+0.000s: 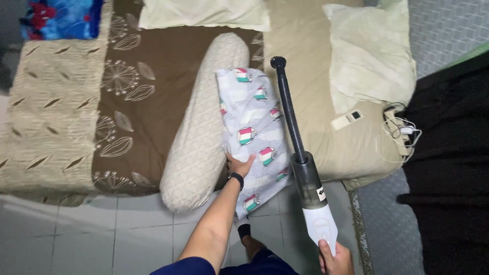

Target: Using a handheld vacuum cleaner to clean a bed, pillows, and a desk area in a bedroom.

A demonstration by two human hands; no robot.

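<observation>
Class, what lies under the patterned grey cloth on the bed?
The cloth drapes over the long cream bolster and brown bedsheet; left hand presses it. Whatever is beneath its middle is hidden.

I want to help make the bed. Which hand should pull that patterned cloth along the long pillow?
Probably the left hand: it already rests on the patterned cloth beside the long pillow. The right hand is busy gripping the handheld vacuum.

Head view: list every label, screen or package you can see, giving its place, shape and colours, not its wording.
Label: on the vacuum body held by the right hand; small, white with dark marks.
Remote: on the tan mattress below the right pillow; white slab with a small dark screen.
No packages or signs show.
</observation>
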